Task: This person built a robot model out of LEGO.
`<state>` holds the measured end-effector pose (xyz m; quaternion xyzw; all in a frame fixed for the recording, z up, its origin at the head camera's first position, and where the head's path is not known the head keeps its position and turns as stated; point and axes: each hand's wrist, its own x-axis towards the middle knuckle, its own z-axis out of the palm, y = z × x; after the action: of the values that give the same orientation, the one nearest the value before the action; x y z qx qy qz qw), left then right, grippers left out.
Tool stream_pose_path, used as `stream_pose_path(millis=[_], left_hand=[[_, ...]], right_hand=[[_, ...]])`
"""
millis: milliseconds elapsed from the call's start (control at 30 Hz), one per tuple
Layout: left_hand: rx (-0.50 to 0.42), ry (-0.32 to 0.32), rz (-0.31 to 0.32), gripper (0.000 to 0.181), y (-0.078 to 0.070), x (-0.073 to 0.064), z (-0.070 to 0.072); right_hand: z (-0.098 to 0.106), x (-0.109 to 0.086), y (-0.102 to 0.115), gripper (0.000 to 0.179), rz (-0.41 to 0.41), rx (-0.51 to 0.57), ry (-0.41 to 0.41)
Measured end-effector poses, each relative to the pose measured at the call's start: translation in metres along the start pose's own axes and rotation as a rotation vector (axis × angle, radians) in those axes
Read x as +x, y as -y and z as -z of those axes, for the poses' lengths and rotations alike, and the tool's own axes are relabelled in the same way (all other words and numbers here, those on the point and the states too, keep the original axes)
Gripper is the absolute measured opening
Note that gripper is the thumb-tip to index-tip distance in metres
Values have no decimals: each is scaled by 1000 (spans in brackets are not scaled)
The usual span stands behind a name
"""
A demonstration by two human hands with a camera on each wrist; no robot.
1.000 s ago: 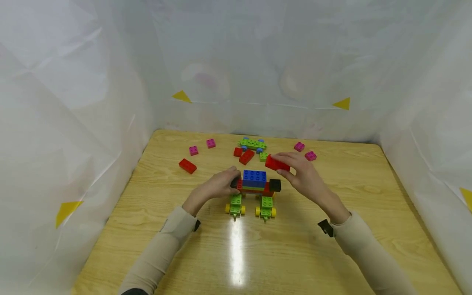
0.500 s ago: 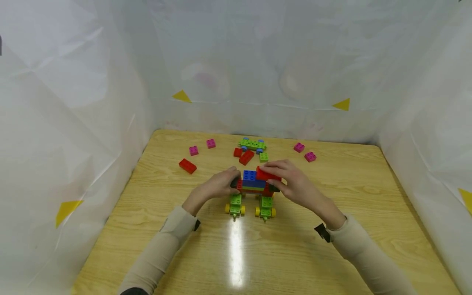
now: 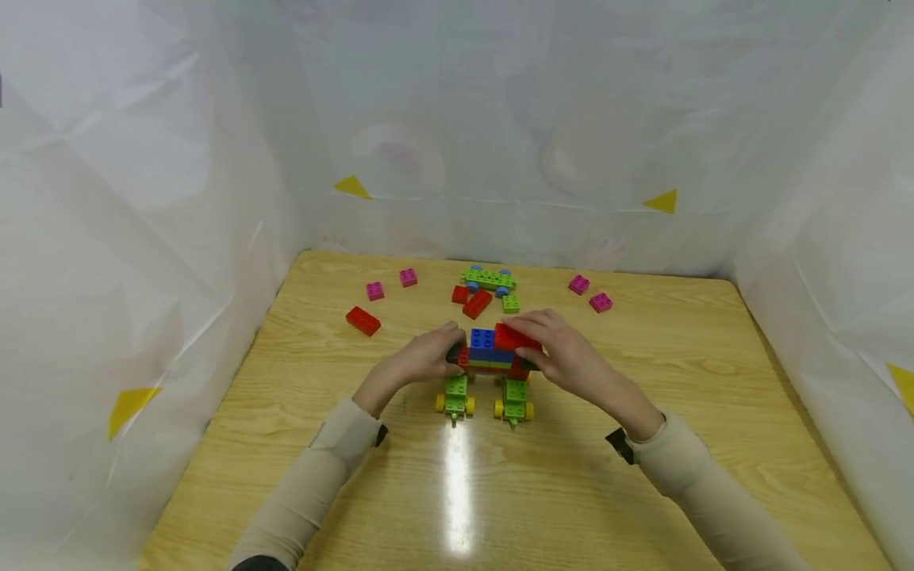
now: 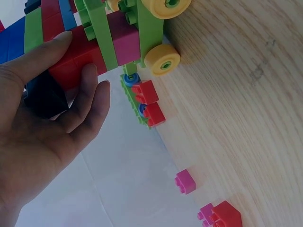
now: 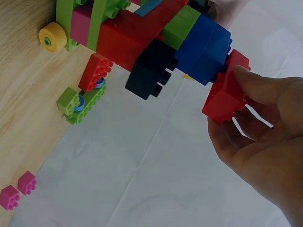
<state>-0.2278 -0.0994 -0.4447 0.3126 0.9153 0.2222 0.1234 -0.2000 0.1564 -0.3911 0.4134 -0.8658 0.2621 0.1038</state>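
A brick-built model stands on two green wheeled bases (image 3: 515, 392) with yellow wheels. Its body has red bricks, a green layer, blue bricks (image 3: 482, 339) on top and a black brick (image 5: 151, 68) at each end. My left hand (image 3: 423, 357) grips the left end; in the left wrist view its thumb lies on a red brick (image 4: 80, 56), with fingers curled around the far side. My right hand (image 3: 571, 353) pinches a long red brick (image 5: 227, 90) between thumb and fingers. That brick sits at the right part of the blue top, overhanging the right end, its studs facing up.
Behind the model lie a green wheeled base (image 3: 489, 278) with blue wheels, red bricks (image 3: 477, 304) and a small green brick (image 3: 510, 304). Pink bricks (image 3: 580, 284) lie on both sides at the back. Another red brick (image 3: 363, 321) is at the left on the wooden table (image 3: 321, 507).
My right hand has moved left and down with the red brick, from beside the model onto the blue top. The left hand has kept its hold in place.
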Motion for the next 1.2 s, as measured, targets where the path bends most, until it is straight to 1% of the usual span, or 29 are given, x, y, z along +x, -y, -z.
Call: stream_pose_path(millis=[200,433,667,1000,1200], left_hand=[[-16,-6,-10,29,-1,0,-1],[-13,-9,-18,29,-2,1,-2],[-15,-6,-23,29,-3,2,-1],[-9,-8,-27,32,0,-1,0],[-12,-3,-22,31,1,-1,0]], right_hand=[[5,3,3,41,5,-51,48],[11,7,5,38,2,-79,99],[16,12,5,38,-31,-83,143],[15,19,10,39,-51,-103,179],[15,20,10,38,-63,-83,184]])
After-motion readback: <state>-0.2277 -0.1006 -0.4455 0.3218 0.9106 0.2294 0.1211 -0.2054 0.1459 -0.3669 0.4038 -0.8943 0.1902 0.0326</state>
